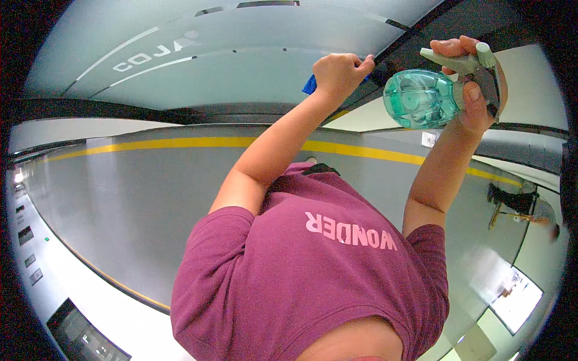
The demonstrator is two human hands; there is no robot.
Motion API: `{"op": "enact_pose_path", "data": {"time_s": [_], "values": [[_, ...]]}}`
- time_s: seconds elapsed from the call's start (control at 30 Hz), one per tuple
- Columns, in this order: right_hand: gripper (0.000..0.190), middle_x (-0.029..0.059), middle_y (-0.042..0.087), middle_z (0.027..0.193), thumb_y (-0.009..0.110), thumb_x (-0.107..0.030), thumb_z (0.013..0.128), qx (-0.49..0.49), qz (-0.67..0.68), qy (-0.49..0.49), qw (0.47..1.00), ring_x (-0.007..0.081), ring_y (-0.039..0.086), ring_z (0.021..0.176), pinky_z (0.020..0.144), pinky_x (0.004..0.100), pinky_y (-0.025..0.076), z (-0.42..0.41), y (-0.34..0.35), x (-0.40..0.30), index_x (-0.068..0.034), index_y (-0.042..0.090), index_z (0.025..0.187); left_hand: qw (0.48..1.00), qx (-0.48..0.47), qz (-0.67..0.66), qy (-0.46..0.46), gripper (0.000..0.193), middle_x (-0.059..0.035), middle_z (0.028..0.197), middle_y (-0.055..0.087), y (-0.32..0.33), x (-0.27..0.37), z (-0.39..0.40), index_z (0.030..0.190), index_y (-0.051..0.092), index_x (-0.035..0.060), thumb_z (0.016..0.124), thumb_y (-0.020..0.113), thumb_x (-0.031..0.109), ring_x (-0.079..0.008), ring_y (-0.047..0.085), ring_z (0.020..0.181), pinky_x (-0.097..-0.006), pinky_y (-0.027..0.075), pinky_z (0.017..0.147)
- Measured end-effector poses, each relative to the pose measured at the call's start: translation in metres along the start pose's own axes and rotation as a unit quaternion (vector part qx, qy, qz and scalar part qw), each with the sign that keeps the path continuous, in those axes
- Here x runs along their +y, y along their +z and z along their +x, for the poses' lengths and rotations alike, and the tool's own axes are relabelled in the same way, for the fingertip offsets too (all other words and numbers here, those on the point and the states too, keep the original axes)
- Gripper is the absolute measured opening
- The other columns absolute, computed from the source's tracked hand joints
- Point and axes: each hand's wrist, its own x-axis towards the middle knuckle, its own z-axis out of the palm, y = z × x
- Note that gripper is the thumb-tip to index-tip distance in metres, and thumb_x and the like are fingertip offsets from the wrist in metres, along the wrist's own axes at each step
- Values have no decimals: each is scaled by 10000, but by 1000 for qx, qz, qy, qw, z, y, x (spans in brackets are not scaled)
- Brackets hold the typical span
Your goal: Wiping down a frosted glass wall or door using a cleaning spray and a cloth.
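Note:
My left hand [338,74] is closed around a bunched blue cloth [309,85], which pokes out on both sides of the fist. It is held before the frosted glass panel [253,76], near the panel's dark frame [388,56]; whether the cloth touches the glass I cannot tell. In my right hand [478,106] is a translucent green spray bottle [420,99] with a pale green trigger head [465,65]. My thumb wraps its neck and my fingers go over the head. The bottle lies tipped sideways, its nozzle pointing left, beside the dark frame.
White lettering and stripes mark the glass. Below runs a grey floor [135,189] with a yellow line [203,142] along the panel's base. Another person [519,203] is far off at right, near a bright opening [517,300]. A white wall [86,275] bounds the left.

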Motion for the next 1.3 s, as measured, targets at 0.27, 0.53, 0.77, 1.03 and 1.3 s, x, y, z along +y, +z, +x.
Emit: {"op": "enact_pose_path", "data": {"time_s": [0.27,0.53,0.77,1.03,1.3], "values": [[665,178,626,994,639,-448,726,8,-15,-1,1000,309,618,943,655,304,445,1,5,1,37,512,1163,1000,-12,9,-13,434,-105,544,608,-6,-5,0,656,719,149,778,537,524,-259,618,524,-352,445,443],[672,180,625,996,640,-445,735,8,3,1,1000,308,616,940,654,303,432,0,5,5,45,506,1175,999,-28,-18,18,415,-107,553,611,-4,-17,1,663,720,160,789,531,507,-268,623,537,-352,465,460],[662,179,624,994,651,-430,735,-4,-7,2,1000,314,615,936,662,310,430,2,9,1,51,510,1167,999,-19,-28,0,409,-106,531,598,-4,-15,3,662,719,152,780,537,498,-271,615,520,-361,458,458],[664,171,626,983,665,-424,730,6,-1,12,1000,313,616,934,678,317,430,4,20,-15,57,509,1161,999,-18,-21,-23,437,-101,516,592,-8,-7,0,645,716,135,761,547,521,-262,608,502,-355,443,439],[665,167,627,977,666,-443,722,23,6,14,1000,311,621,918,678,316,427,1,17,-10,50,527,1146,998,-51,3,-46,457,-110,540,604,-9,3,3,644,717,128,754,548,538,-269,618,533,-358,456,464]]}}
